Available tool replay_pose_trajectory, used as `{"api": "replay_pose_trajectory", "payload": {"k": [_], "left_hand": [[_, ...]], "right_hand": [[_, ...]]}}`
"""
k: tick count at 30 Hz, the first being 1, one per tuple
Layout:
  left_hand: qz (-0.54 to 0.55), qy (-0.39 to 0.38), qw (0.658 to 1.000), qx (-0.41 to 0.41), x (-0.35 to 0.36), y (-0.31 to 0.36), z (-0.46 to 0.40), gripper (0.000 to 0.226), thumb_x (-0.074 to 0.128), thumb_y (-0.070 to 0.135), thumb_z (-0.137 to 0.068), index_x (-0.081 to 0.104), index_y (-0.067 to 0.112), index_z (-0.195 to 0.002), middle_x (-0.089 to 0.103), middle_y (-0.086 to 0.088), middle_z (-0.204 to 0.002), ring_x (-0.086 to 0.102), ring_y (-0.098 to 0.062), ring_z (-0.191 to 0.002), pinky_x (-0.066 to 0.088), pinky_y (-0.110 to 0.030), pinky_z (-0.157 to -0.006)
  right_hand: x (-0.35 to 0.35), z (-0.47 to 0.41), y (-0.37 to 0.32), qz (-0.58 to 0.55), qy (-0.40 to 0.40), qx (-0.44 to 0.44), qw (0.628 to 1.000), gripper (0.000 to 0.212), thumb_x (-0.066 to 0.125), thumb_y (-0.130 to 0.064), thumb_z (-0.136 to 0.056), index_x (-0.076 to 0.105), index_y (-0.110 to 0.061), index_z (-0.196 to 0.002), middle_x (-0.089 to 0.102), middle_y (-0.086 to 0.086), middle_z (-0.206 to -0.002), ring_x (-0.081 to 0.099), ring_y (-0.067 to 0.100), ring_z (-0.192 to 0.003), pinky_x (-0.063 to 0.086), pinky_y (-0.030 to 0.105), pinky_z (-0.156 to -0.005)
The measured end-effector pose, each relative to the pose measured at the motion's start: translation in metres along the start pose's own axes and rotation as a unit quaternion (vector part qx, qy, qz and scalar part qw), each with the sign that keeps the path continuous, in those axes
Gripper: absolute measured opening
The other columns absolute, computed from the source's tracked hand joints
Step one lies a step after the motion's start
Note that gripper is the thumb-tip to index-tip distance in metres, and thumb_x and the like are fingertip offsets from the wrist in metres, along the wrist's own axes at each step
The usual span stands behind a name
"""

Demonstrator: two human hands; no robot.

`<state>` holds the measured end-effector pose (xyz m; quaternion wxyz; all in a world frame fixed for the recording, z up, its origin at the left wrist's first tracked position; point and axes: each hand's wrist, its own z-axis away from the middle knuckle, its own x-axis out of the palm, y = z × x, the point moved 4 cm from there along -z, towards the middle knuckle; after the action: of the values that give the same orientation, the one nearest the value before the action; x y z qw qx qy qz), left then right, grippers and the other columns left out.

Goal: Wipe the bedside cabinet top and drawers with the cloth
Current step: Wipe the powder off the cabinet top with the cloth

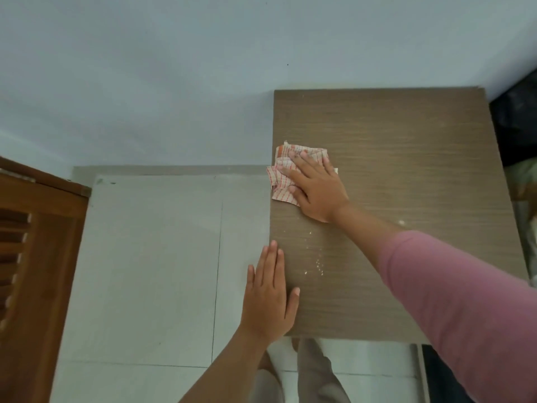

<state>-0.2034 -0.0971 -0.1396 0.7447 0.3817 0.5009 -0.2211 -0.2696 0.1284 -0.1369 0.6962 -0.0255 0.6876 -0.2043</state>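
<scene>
The bedside cabinet top [406,146] is a brown wood-grain board seen from above. A crumpled white cloth with orange checks [283,181] lies at its left edge, partly hanging over. My right hand [315,186] presses flat on the cloth with straight, spread fingers. My left hand [268,295] lies flat with straight fingers along the cabinet's front left edge, thumb on the top. Pale crumbs and specks [316,263] are scattered on the wood between the two hands. The drawers are out of sight below the top.
A pale tiled floor [151,271] lies left of the cabinet, with a light wall [174,82] behind. A brown wooden louvred door [32,257] stands at the far left. Dark things [517,132] crowd the cabinet's right side. My legs [313,373] show below the front edge.
</scene>
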Motion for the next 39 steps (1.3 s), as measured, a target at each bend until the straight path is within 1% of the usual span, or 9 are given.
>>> {"api": "replay_pose_trajectory", "payload": {"k": [5,11,18,30,33,35,37,38,39], "left_hand": [[-0.005,0.002,1.0,0.001,0.011,-0.007,0.031,0.068,0.032,0.043,-0.092,0.017,0.006,-0.147,0.012,-0.009,-0.157,0.007,-0.021,-0.144,0.012,-0.049,-0.109],[0.04,0.038,0.998,0.018,0.014,-0.009,0.029,0.068,0.028,0.04,-0.09,0.018,0.001,-0.146,0.008,-0.012,-0.157,0.003,-0.021,-0.145,0.004,-0.046,-0.114],[0.081,0.09,0.992,0.02,0.016,-0.011,0.03,0.069,0.028,0.038,-0.087,0.025,-0.003,-0.142,0.017,-0.017,-0.154,0.011,-0.025,-0.144,0.004,-0.048,-0.113],[0.071,0.101,0.992,0.035,0.017,-0.012,0.032,0.066,0.025,0.034,-0.089,0.022,-0.003,-0.142,0.016,-0.019,-0.154,0.014,-0.03,-0.143,0.008,-0.053,-0.112],[0.038,0.075,0.996,0.03,0.013,-0.01,0.032,0.067,0.025,0.035,-0.09,0.018,-0.004,-0.143,0.012,-0.019,-0.155,0.011,-0.031,-0.143,0.007,-0.051,-0.113],[0.001,0.037,0.999,0.019,0.01,-0.007,0.032,0.066,0.026,0.034,-0.092,0.013,-0.003,-0.144,0.005,-0.018,-0.156,0.005,-0.031,-0.144,0.006,-0.05,-0.114],[-0.033,0.0,0.999,0.005,0.006,-0.005,0.032,0.066,0.027,0.034,-0.095,0.005,-0.002,-0.146,-0.003,-0.017,-0.157,-0.001,-0.03,-0.144,0.005,-0.049,-0.115],[-0.044,-0.017,0.999,-0.002,0.004,-0.004,0.032,0.066,0.026,0.034,-0.096,0.002,-0.001,-0.146,-0.006,-0.016,-0.157,-0.003,-0.029,-0.144,0.004,-0.049,-0.116],[-0.051,-0.032,0.998,-0.008,0.001,-0.003,0.033,0.066,0.026,0.035,-0.096,0.0,0.0,-0.146,-0.008,-0.015,-0.157,-0.005,-0.028,-0.144,0.003,-0.049,-0.116]], "right_hand": [[0.014,0.038,-0.029,-0.009,0.019,0.012,1.0,0.05,0.025,-0.043,-0.093,0.035,-0.036,-0.141,0.026,-0.001,-0.155,0.018,0.023,-0.144,0.006,0.05,-0.115],[0.022,0.08,-0.046,-0.005,0.017,0.013,1.0,0.048,0.028,-0.042,-0.094,0.033,-0.037,-0.141,0.023,-0.004,-0.156,0.015,0.02,-0.145,0.005,0.05,-0.115],[0.028,0.137,-0.049,-0.005,0.004,-0.001,1.0,0.046,0.03,-0.042,-0.095,0.034,-0.037,-0.141,0.023,-0.004,-0.156,0.016,0.019,-0.145,0.008,0.052,-0.116],[0.033,0.235,-0.064,-0.06,0.0,0.022,0.998,0.045,0.032,-0.042,-0.093,0.044,-0.035,-0.136,0.032,-0.005,-0.152,0.024,0.019,-0.142,0.008,0.049,-0.112],[0.027,0.254,-0.07,-0.135,-0.043,0.042,0.989,0.041,0.043,-0.028,-0.096,0.046,-0.032,-0.136,0.031,-0.005,-0.152,0.021,0.018,-0.143,0.006,0.047,-0.113],[0.017,0.266,-0.076,-0.166,-0.085,0.062,0.981,0.041,0.047,-0.017,-0.095,0.048,-0.03,-0.134,0.036,-0.005,-0.149,0.025,0.016,-0.142,0.017,0.043,-0.113],[0.002,0.272,-0.084,-0.15,-0.144,0.076,0.975,0.039,0.05,-0.017,-0.093,0.053,-0.028,-0.13,0.055,-0.002,-0.134,0.048,0.019,-0.127,0.037,0.032,-0.095],[-0.007,0.272,-0.087,-0.145,-0.185,0.08,0.969,0.037,0.052,-0.017,-0.092,0.056,-0.027,-0.128,0.064,-0.001,-0.116,0.057,0.022,-0.11,0.039,0.028,-0.081],[-0.016,0.269,-0.089,-0.15,-0.224,0.085,0.959,0.034,0.053,-0.016,-0.091,0.059,-0.024,-0.124,0.063,-0.003,-0.1,0.058,0.02,-0.095,0.037,0.026,-0.074]]}}
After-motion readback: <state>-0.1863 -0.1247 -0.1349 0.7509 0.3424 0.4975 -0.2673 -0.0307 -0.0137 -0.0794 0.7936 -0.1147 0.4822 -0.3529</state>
